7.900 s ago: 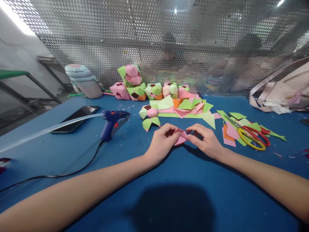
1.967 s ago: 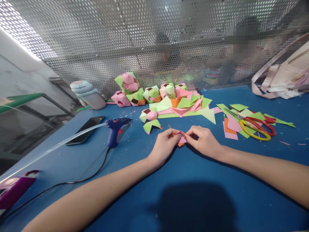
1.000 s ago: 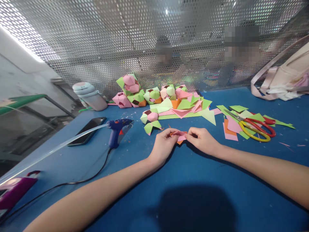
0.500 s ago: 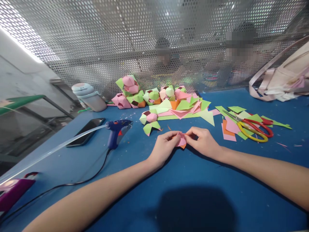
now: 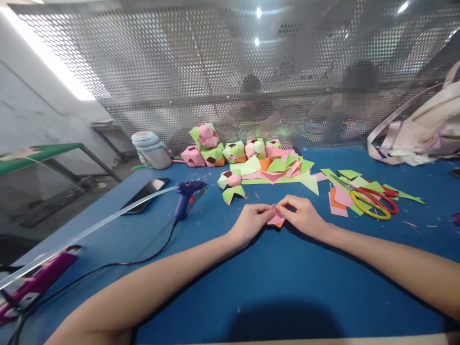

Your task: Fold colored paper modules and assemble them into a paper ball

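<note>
Between my two hands is a small folded piece of pink and orange paper (image 5: 276,220), held just over the blue table. My left hand (image 5: 250,223) pinches its left side between thumb and fingers. From the right, the thumb and fingertips of my right hand (image 5: 302,216) press on its upper edge. Part of the paper is hidden by the fingertips. Just beyond my hands lie a folded green paper piece (image 5: 233,193) and a pink and pale green paper ball (image 5: 230,179).
A blue glue gun (image 5: 185,199) with a long clear stick and black cord lies left, near a phone (image 5: 145,195). Several paper balls (image 5: 213,154), loose paper (image 5: 283,167) and red and yellow scissors (image 5: 373,201) lie beyond. A tumbler (image 5: 153,149), bag (image 5: 431,124) and perforated metal panel (image 5: 161,72) stand behind.
The camera view has tilted up and shifted left, so the things at left appear farther right. Both hands still hold the paper, its pink face now turned slightly differently.
</note>
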Demonstrator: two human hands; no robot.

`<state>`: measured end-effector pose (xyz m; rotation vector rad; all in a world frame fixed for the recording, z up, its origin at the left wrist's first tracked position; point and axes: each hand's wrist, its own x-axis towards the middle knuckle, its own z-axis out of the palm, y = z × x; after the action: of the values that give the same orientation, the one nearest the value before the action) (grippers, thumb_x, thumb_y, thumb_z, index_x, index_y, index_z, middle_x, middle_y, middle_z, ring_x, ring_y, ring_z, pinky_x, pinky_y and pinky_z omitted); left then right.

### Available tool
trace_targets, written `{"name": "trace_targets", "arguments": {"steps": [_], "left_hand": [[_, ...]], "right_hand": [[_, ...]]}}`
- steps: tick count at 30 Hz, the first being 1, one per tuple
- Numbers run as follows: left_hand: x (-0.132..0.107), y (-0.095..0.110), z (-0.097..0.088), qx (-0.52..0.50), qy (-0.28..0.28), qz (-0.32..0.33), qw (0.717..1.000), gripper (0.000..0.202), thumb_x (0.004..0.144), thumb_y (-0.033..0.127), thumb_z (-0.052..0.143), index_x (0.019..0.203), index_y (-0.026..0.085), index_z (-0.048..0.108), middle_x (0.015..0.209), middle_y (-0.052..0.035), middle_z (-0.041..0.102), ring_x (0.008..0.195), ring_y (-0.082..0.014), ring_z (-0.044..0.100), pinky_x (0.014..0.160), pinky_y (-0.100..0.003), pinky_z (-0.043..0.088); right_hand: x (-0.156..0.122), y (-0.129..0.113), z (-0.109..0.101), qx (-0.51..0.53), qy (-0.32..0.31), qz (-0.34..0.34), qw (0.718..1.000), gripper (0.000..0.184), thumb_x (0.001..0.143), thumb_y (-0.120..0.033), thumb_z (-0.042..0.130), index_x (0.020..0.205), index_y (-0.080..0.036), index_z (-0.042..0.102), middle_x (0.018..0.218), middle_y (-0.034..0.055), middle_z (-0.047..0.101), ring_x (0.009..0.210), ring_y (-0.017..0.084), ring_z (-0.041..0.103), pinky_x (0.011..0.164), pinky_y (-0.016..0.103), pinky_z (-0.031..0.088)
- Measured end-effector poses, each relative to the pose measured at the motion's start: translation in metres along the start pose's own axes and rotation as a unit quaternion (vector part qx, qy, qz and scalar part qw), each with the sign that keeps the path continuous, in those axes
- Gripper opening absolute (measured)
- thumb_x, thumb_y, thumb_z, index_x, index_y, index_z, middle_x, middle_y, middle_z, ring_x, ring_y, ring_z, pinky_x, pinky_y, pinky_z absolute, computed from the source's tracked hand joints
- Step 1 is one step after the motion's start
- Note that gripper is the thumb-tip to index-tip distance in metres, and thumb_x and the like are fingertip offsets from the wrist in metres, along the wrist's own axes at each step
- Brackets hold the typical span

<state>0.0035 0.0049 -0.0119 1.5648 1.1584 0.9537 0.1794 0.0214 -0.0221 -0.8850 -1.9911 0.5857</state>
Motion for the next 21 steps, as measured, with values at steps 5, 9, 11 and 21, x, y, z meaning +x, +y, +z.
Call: {"name": "trace_targets", "arguments": {"steps": [5, 9, 11, 21], "left_hand": [[-0.003, 0.005, -0.005, 0.014, -0.02, 0.004, 1.0, 0.03, 0.078, 0.038, 0.059, 0.079, 0.011, 0.073, 0.064, 0.0002, 0.06, 0.059, -0.0108, 0.045, 0.056, -0.023, 0.032], [-0.006, 0.008, -0.006, 0.021, -0.038, 0.014, 0.999, 0.028, 0.077, 0.035, 0.058, 0.074, 0.011, 0.071, 0.061, 0.0, 0.059, 0.057, -0.0108, 0.045, 0.053, -0.023, 0.032], [-0.006, 0.007, -0.006, 0.013, -0.036, 0.011, 0.999, 0.025, 0.075, 0.031, 0.058, 0.071, 0.01, 0.07, 0.059, -0.0003, 0.058, 0.055, -0.0106, 0.046, 0.052, -0.023, 0.033], [-0.034, 0.03, -0.028, -0.008, 0.038, 0.02, 0.999, 0.008, 0.067, 0.016, 0.06, 0.068, 0.012, 0.067, 0.06, 0.0006, 0.058, 0.055, -0.0087, 0.048, 0.051, -0.021, 0.034]], "right_hand": [[0.003, -0.012, -0.004, 0.021, -0.016, 0.007, 1.0, 0.016, 0.087, -0.019, 0.053, 0.081, -0.019, 0.067, 0.078, 0.0009, 0.063, 0.074, 0.013, 0.058, 0.068, 0.026, 0.044], [0.005, -0.023, -0.002, 0.02, -0.003, 0.011, 1.0, 0.016, 0.083, -0.014, 0.053, 0.07, -0.018, 0.062, 0.071, -0.0011, 0.059, 0.068, 0.012, 0.055, 0.067, 0.026, 0.042], [0.007, -0.027, 0.0, 0.015, 0.001, 0.015, 1.0, 0.016, 0.081, -0.014, 0.053, 0.067, -0.018, 0.059, 0.07, -0.0015, 0.057, 0.066, 0.011, 0.053, 0.065, 0.026, 0.041], [0.06, -0.025, 0.017, 0.053, -0.052, 0.076, 0.994, 0.029, 0.088, -0.036, 0.044, 0.085, -0.014, 0.064, 0.072, 0.002, 0.062, 0.061, 0.013, 0.058, 0.058, 0.026, 0.046]]}}
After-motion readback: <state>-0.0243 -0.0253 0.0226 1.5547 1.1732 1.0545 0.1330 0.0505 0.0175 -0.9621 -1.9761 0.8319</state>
